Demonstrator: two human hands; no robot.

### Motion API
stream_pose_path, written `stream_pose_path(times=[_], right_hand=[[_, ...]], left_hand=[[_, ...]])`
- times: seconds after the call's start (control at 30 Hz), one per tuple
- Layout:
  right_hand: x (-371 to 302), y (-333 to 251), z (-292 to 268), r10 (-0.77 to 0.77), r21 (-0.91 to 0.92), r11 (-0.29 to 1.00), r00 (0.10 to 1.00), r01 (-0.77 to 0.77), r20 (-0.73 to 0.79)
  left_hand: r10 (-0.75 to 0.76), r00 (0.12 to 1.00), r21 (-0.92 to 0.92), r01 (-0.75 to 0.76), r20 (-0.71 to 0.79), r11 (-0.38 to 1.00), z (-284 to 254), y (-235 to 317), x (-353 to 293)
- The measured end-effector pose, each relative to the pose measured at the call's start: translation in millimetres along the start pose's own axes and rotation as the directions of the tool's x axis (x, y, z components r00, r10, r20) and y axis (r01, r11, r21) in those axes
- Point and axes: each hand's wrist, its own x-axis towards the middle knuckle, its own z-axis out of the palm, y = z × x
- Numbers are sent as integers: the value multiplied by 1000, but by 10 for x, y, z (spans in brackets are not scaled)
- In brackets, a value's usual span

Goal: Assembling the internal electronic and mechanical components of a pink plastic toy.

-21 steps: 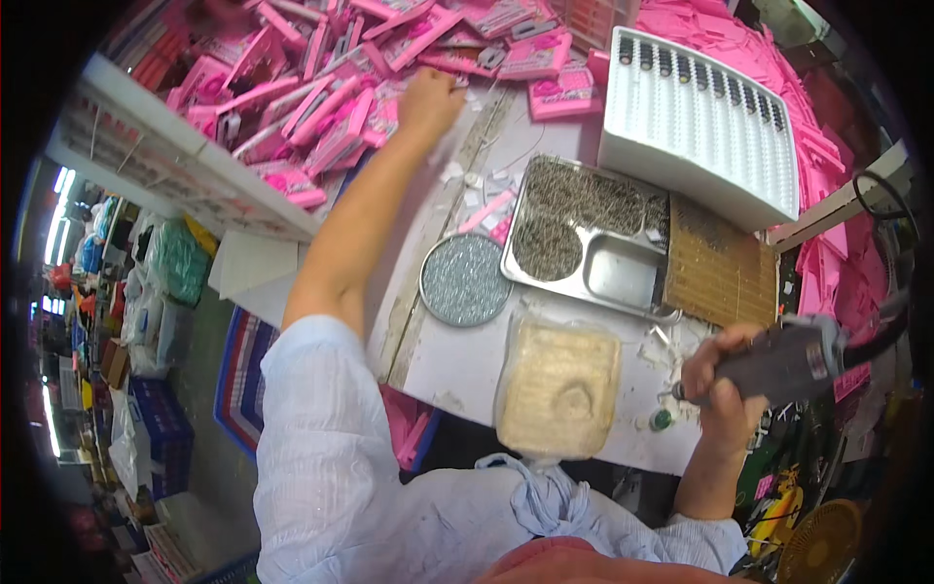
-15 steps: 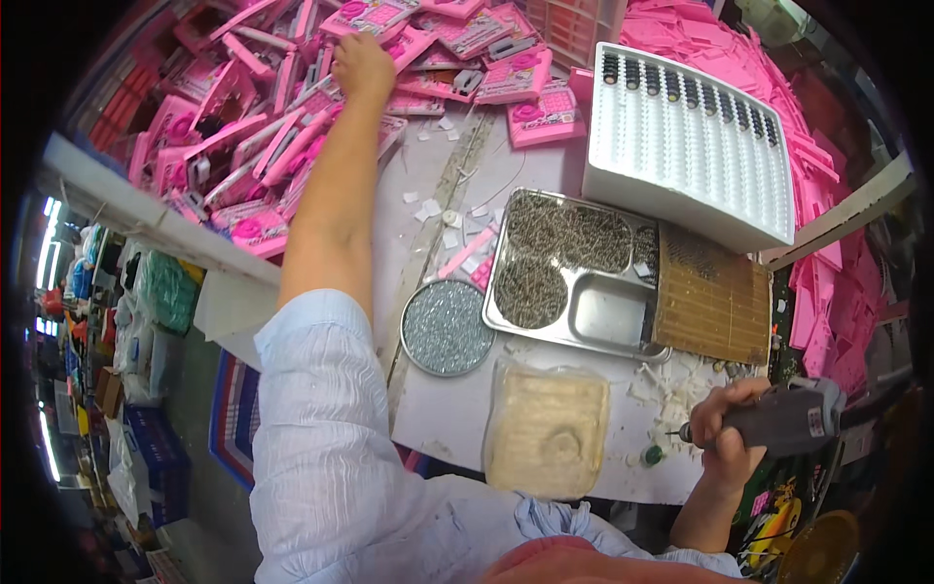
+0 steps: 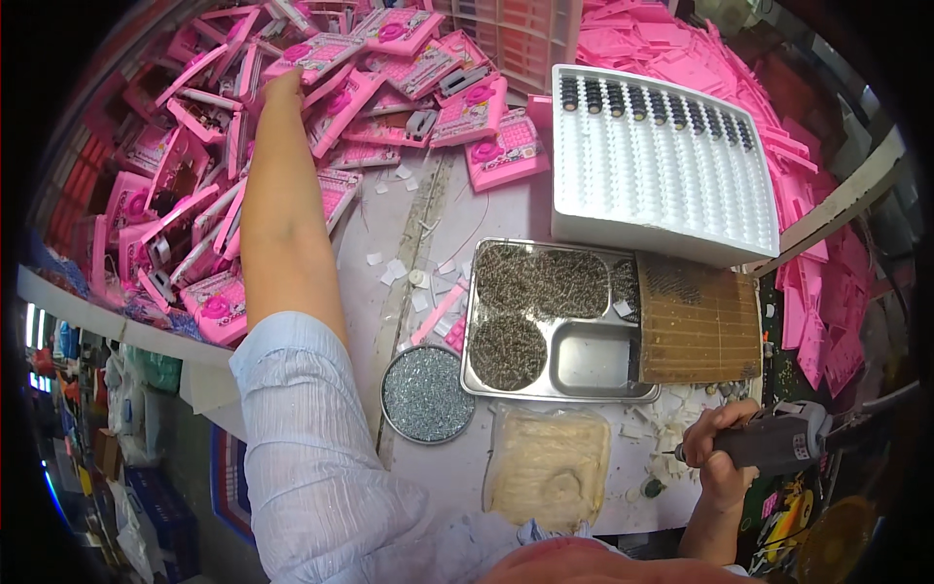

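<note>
My left hand (image 3: 282,90) reaches into the pile at the far left, closed at the near left end of a pink toy casing (image 3: 319,55) with a printed front. Its fingertips are largely hidden by the casing. At the right, my right hand (image 3: 720,448) wraps round a dark electric screwdriver (image 3: 769,444), with its thin bit pointing left over the table. Beneath the bit lie small white scraps and a small green round piece (image 3: 651,486). More pink toy casings (image 3: 501,151) lie heaped around my left hand.
A metal compartment tray (image 3: 593,355) holds many small screws, with a brown ridged board (image 3: 700,331) over its right side. Left of it stands a round dish (image 3: 428,394) of small silvery parts. Nearby are a wrapped yellowish block (image 3: 548,467), a white rack (image 3: 662,165) with black pieces, and pink panels (image 3: 671,49).
The whole view has shifted, so the table things sit lower and further left. My left hand has moved slightly left along the casing's edge. My right hand keeps holding the screwdriver.
</note>
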Motion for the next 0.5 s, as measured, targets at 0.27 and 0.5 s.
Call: stream_pose_path(times=[0.27, 0.5], right_hand=[[70, 26, 44, -357, -262, 916, 915, 303, -187], [-94, 57, 393, -374, -233, 904, 927, 359, -24]], left_hand=[[737, 587, 389, -798, 335, 460, -138, 881, -2208], [773, 114, 45, -993, 625, 110, -1138, 670, -5009]])
